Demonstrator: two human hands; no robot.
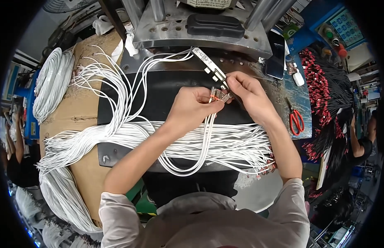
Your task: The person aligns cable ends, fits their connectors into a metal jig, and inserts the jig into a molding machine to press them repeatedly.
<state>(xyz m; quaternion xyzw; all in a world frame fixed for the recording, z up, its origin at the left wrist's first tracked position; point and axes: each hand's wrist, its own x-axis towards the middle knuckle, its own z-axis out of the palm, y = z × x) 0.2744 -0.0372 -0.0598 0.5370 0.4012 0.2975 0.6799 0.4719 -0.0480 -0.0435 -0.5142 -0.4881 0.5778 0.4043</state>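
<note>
Thin white wires (208, 132) with red-sleeved metal terminals, pinched upright at their tips by left hand (192, 108) and right hand (245, 91), running lengthwise toward chest over black mat (159, 89).

White wires (225, 144) beneath hands (219, 97)

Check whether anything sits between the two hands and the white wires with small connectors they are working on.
Nothing visible does. The left hand already pinches the white wires just below the small connectors, and the right hand touches those connectors directly.
</note>
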